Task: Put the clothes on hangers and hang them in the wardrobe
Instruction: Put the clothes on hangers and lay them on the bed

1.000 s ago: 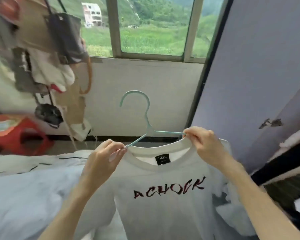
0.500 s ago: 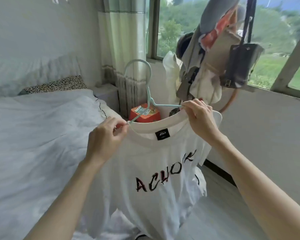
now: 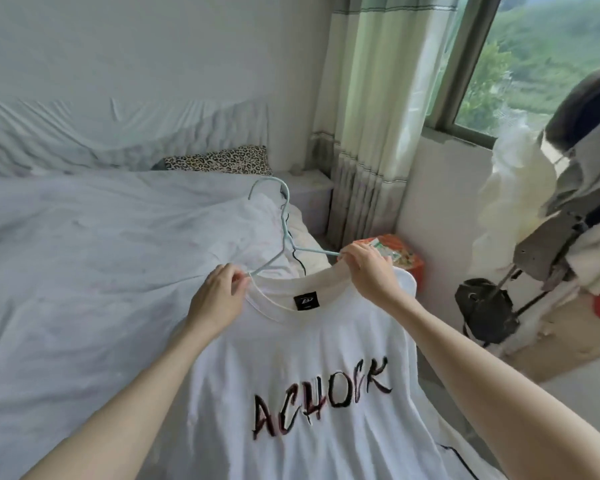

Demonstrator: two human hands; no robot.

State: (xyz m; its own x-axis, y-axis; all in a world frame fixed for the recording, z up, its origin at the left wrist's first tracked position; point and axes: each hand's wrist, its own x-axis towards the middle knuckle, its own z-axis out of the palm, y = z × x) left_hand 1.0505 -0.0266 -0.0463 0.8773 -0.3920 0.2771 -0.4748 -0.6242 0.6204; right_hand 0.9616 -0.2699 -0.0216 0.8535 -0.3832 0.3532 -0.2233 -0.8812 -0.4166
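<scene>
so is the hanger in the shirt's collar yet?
Partly in. The hanger arms run under the white T-shirt collar at both hands; hook sticks out.

A home bedroom: a bed (image 3: pixel 84 271) with rumpled white bedding, a curtained window (image 3: pixel 541 57), perhaps a loaded coat stand (image 3: pixel 548 251).

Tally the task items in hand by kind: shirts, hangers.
White T-shirt: 1, collar pinched by left hand and right hand
Light blue hanger: 1, partly inside the collar
Total: 2
</scene>
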